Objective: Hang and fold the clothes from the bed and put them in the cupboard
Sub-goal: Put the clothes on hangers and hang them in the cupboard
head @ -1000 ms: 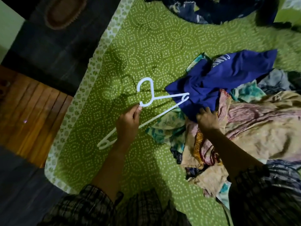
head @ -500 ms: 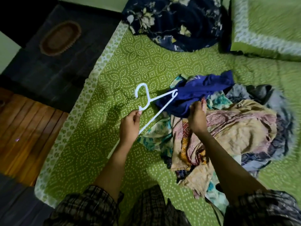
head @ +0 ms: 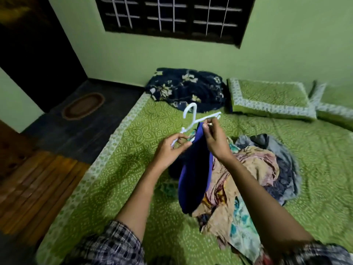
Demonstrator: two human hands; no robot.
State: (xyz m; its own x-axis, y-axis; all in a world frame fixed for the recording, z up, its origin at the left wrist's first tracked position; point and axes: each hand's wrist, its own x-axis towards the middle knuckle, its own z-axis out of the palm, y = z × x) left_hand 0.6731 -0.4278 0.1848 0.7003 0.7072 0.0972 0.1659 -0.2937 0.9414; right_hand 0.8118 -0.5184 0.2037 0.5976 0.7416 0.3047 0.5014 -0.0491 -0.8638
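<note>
Left hand (head: pixel 168 151) gripping thin white plastic hanger (head: pixel 193 119), right hand (head: pixel 216 143) pinching limp blue garment (head: pixel 193 178)

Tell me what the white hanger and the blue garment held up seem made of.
The hanger looks like moulded plastic: thin, evenly white, smooth. The blue garment seems a soft, matte cloth, perhaps cotton knit: it hangs limp from the right hand. Blur hides the weave.

Head camera looks forward and down over the bed (head: pixel 133 169).
</note>
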